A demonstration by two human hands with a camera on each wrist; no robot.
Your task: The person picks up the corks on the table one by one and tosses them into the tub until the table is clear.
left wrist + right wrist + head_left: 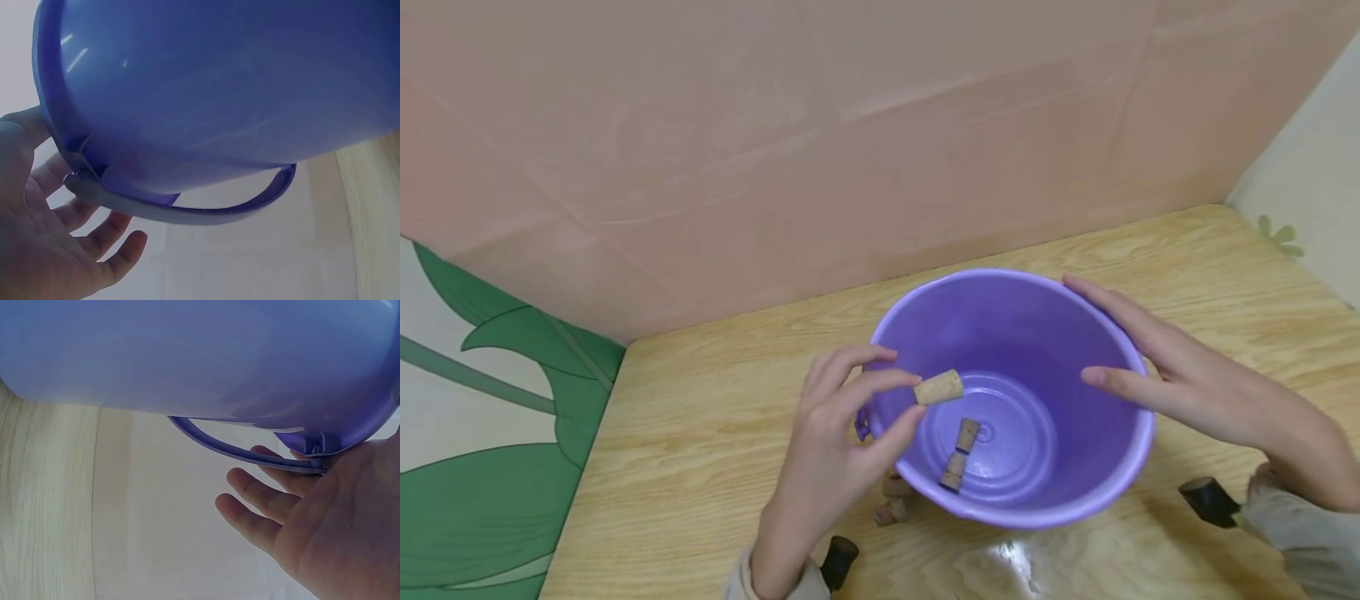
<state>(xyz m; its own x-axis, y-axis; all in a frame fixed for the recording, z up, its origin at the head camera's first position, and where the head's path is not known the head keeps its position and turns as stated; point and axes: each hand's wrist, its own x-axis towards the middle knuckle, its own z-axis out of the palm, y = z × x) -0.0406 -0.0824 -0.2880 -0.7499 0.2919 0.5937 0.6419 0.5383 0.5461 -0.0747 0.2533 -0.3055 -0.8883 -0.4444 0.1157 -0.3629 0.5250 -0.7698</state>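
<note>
A purple bucket (1026, 508) stands on the wooden table, its mouth towards me. Over its left inner side, my left hand (835, 425) pinches a light cork (940, 387) between thumb and fingers. Darker corks (967, 435) lie on the bucket floor. On the right, my right hand (1187, 383) holds the rim, with the thumb inside and the other fingers outside. The wrist views show the bucket's curved handle (187, 215) hanging along its outer side, close to the left fingers (122, 256) and the right fingers (250, 519). The pinched cork is hidden from the left wrist view.
More corks (891, 512) lie on the table (685, 467) by the bucket's lower left side, partly covered by it. A pinkish covering (850, 167) rises behind the table. Green leaf patterns (490, 492) mark the left side. Black devices sit at both wrists.
</note>
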